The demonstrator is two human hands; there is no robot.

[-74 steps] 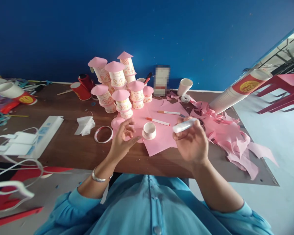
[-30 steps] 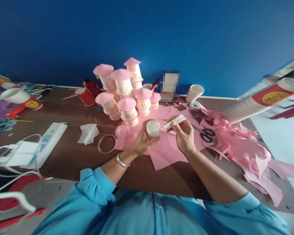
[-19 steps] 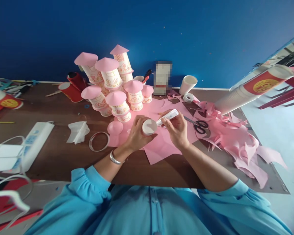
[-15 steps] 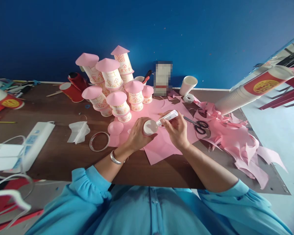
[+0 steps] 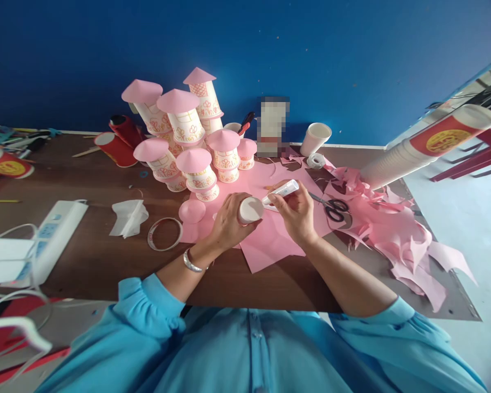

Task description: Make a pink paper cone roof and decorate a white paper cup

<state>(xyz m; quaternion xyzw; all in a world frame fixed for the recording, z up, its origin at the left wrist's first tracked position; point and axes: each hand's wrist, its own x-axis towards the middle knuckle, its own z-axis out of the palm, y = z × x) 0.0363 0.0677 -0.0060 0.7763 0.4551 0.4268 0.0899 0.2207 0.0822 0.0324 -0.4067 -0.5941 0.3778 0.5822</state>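
Observation:
My left hand (image 5: 233, 221) is wrapped round a small white paper cup (image 5: 251, 209), whose round end faces up toward me. In my right hand (image 5: 298, 215) is a white glue stick (image 5: 284, 192), held at a slant with its lower end at the cup's rim. Whether the glue touches the rim I cannot tell. Pink paper sheets (image 5: 265, 248) lie under both hands. Left of them, a small pink paper cone (image 5: 192, 212) rests on the paper. Behind stand several paper-cup towers (image 5: 184, 128) with pink cone roofs and drawn flowers.
Scissors (image 5: 334, 209) lie right of my right hand, beside a heap of pink scraps (image 5: 396, 229). A tape ring (image 5: 165, 234), a clear plastic wrapper (image 5: 129, 217) and a power strip (image 5: 61, 240) are at left. A long cup stack (image 5: 429, 147) leans at right; a white cup (image 5: 316, 138) stands at the back.
The view has shifted slightly. Both hands keep nearly the same pose, with the glue stick still at the cup's rim.

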